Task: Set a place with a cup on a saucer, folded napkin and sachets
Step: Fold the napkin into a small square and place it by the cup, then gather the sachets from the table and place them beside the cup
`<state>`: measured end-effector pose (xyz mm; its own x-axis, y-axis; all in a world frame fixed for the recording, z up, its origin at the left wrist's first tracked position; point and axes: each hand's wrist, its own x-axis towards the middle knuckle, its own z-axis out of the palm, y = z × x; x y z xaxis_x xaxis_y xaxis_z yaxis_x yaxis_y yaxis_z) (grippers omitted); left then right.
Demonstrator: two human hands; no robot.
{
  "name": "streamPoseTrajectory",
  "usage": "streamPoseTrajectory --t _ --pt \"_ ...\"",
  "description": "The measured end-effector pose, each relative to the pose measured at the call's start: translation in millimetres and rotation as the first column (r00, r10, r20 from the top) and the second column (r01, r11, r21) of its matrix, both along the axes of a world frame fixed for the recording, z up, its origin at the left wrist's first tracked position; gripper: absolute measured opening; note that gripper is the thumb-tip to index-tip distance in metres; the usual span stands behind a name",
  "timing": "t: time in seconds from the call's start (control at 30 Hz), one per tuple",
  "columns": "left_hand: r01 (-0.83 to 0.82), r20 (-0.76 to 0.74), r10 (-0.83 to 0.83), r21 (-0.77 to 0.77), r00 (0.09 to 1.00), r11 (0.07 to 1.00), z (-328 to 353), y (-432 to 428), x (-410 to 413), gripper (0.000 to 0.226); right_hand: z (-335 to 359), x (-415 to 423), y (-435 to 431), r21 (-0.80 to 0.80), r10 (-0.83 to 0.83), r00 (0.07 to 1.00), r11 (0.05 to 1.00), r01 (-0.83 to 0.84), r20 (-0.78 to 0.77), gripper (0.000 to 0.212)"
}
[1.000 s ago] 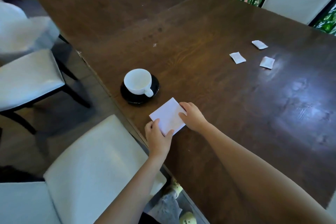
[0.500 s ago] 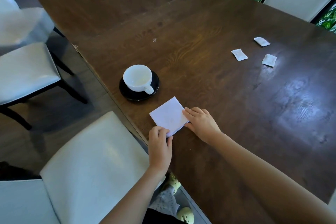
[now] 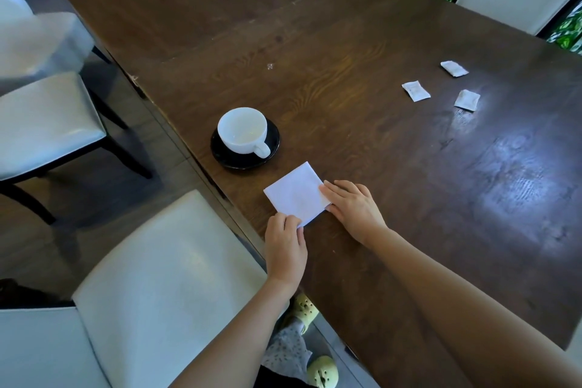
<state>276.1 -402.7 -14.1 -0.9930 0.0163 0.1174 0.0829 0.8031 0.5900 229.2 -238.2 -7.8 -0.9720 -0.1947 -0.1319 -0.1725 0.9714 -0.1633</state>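
A white cup [image 3: 242, 131] stands on a black saucer [image 3: 274, 142] near the table's left edge, handle turned toward me. Just in front of it lies a folded white napkin [image 3: 296, 194], flat on the wood. My left hand [image 3: 285, 242] pinches the napkin's near corner with curled fingers. My right hand [image 3: 352, 208] presses its fingertips flat on the napkin's right corner. Three white sachets lie apart at the far right: one [image 3: 416, 91], another [image 3: 454, 68] and a third [image 3: 467, 99].
The dark wooden table [image 3: 346, 72] stretches far and right. A white cushioned chair [image 3: 167, 277] stands against the table edge below my left hand, and another chair [image 3: 41, 116] stands further left. My feet show under the table edge.
My left hand slid back to the napkin's near corner, and my right hand moved down from the far edge to the right corner. The napkin turned slightly. Cup and sachets stayed put.
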Motion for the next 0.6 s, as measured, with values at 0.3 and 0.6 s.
streamPoseTrajectory --t 0.3,0.6 --pt "0.113 -0.025 -0.118 -0.143 0.993 0.983 26.4 4.2 -7.4 0.024 17.1 5.8 27.6 -0.062 -0.133 0.98 0.988 0.143 0.146 0.065" --pt "0.552 0.218 -0.515 -0.165 0.829 0.818 83.3 75.6 -100.7 0.027 68.0 -9.1 114.2 0.052 -0.302 0.884 0.951 0.305 0.357 0.067"
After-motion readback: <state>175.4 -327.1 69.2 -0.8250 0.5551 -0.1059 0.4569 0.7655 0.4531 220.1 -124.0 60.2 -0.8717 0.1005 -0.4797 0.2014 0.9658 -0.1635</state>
